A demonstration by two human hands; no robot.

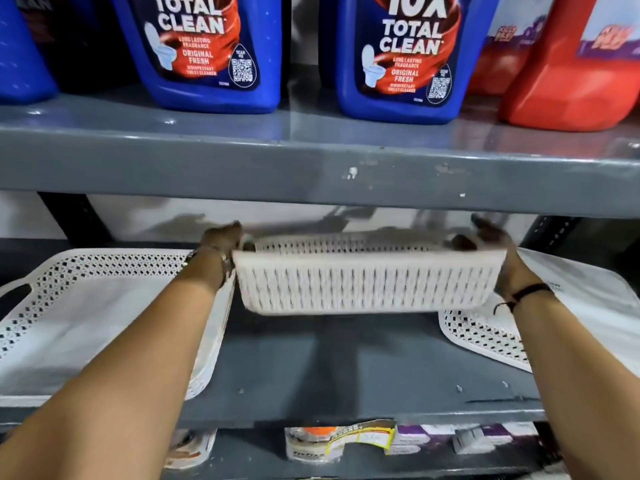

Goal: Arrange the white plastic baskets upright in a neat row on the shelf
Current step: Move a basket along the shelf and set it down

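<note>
While both hands hold it: the white basket (367,284) is lifted just above the grey shelf (346,368), in the middle.
Writing on the blue bottles: the left blue bottle (204,53) says "TOTAL CLEAN", "ORIGINAL FRESH" and "TOILET CLEANER". The right blue bottle (405,60) says "10X TOTAL CLEAN". Each has a toilet picture and a square code.
Red jugs: the red jugs (568,81) stand right of the blue bottles; their words are too blurry to read.
Basket way: its open top faces up, a bit tipped. Its long side runs left to right.
Left hand: the left hand (221,242) grips the basket's left end.
Right hand: the right hand (498,251) grips the basket's right end.
Left of the basket: a flat white basket (86,317) rests on the shelf.
Right of the basket: another white basket (571,313) lies tipped over.
Below the shelf: small packs (346,441) with blurry labels.
</note>
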